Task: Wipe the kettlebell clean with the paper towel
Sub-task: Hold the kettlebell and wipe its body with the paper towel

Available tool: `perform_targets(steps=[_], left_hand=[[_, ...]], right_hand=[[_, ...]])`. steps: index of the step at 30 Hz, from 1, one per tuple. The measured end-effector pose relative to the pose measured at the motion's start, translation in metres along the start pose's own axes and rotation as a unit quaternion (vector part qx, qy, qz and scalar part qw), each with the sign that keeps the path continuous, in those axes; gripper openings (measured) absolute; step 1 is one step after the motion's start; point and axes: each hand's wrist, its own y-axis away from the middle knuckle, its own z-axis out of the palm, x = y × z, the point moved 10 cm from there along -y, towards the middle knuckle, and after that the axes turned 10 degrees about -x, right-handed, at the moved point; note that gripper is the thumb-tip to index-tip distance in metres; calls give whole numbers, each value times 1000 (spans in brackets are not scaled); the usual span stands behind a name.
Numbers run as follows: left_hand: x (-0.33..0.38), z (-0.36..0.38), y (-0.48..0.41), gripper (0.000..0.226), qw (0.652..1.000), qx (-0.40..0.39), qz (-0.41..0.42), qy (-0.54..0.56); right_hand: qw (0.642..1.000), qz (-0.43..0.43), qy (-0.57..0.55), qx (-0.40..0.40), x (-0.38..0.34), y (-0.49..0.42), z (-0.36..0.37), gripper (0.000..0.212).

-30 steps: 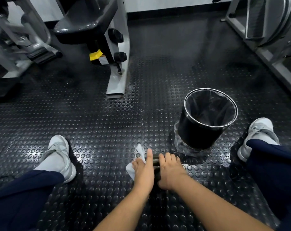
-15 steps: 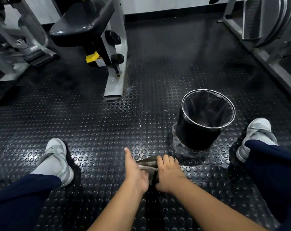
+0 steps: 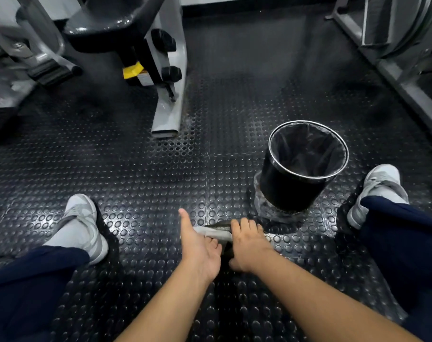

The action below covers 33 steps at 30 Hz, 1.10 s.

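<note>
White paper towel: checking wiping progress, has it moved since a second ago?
Yes. The white paper towel shifted right, toward the black trash bin, onto the dark kettlebell handle.

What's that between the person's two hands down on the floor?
In the head view, a white paper towel lies over the dark kettlebell handle, between the left hand and the right hand.

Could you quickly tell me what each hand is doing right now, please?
Left hand: holds the paper towel against the kettlebell.
Right hand: grips the kettlebell.
</note>
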Motion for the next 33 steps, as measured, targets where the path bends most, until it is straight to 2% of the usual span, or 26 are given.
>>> perform_targets(steps=[4,8,10,15,16,20,22,24,27,29,31,33], left_hand=[[5,-8,-9,129,1000,17,0,11],[12,-14,-15,102,999,32,26,27],[9,-11,-17,98,999,24,29,26],[-14,19,-12,129,998,-55,-9,38],[-11,17,-13,126,998,-49,-1,32],[13,-15,-21,99,998,57,41,5],[15,-11,-20,92,998,45,44,14],[4,0,-14,102,1000,14,15,15],[-15,25,-1,144,998,-46,-19,35],[-19,25,-4,157,998,-44,-10,52],[-14,20,-5,147,998,-26,6,58],[-5,6,-9,126,999,11,27,46]], right_hand=[[1000,-3,2,6,0,2,-3,110],[1000,-7,-2,4,1,1,-3,109],[1000,-3,-3,-2,1,1,-2,110],[1000,3,-11,8,1,-4,1,101],[1000,3,-11,6,2,-4,1,103],[1000,-6,7,11,1,0,-2,110],[1000,-7,10,14,0,0,-2,110],[1000,-6,6,8,-1,-1,-2,108],[1000,-8,-12,19,1,-3,-1,94],[1000,-10,-20,22,3,-2,-1,92],[1000,-12,-7,18,4,-1,0,102],[1000,-13,5,14,3,0,-1,111]])
